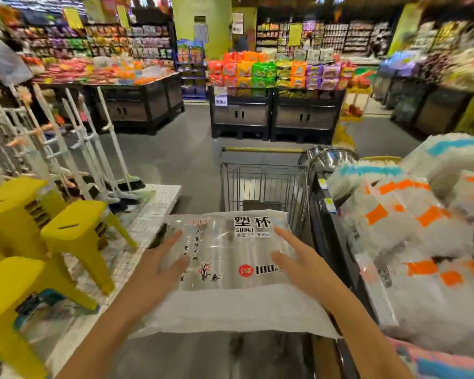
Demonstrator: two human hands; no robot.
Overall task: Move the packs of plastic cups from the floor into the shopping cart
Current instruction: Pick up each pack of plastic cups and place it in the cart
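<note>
Clear film, glossy and slack, wraps the pack of plastic cups (230, 258). Its face carries black characters, a red roundel and "100", and a white unprinted skirt of film trails at the near end.

Head view, sole entry.

Handling (judged): light for its bulk. The film looks slippery, and the thin cups inside would crush easily. Broad, flat pressure on the two long sides should suit it better than a pinch. The loose near skirt is a poor place to take hold.

Grip state: the left grip (159, 266), a bare hand, lies on the pack's left edge with fingers straight and thumb spread onto the printed face. The right grip (298, 258) mirrors it on the right edge. Neither curls round the film; both lie flat and pressing, not clenched.

Position: the pack lies flat between the two grips, printed face up, with its far end over the near end of the shopping cart (263, 184). Its underside is hidden, so I cannot tell whether it rests on anything.

Adjacent: yellow stools (74, 233) to the left; banded white packs (422, 242) to the right.
</note>
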